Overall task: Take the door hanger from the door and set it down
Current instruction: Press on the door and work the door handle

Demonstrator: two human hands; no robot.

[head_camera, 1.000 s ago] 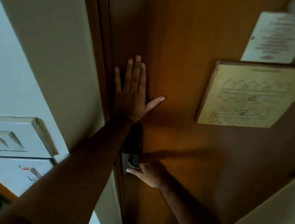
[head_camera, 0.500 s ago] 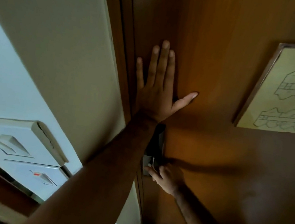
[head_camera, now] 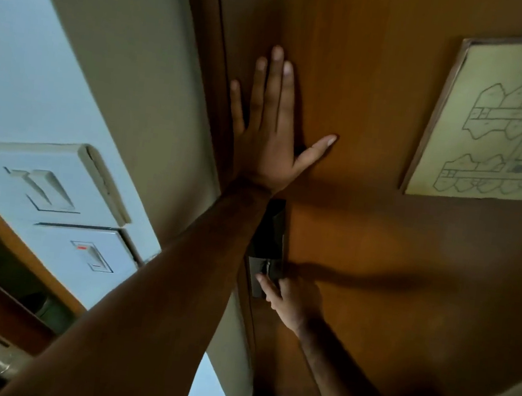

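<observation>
Pressing flat on the wooden door [head_camera: 380, 81], my left hand [head_camera: 270, 133] is spread open, fingers up beside the door frame [head_camera: 216, 62], gripping nothing. My right hand [head_camera: 293, 299] sits lower, its fingers at the dark lock plate [head_camera: 268, 250] on the door's edge; I cannot tell whether it grips anything there. I can't make out the door hanger in this dim view. A framed floor plan [head_camera: 502, 121] hangs on the door to the right. Light switches [head_camera: 58, 194] sit on the wall to the left.
</observation>
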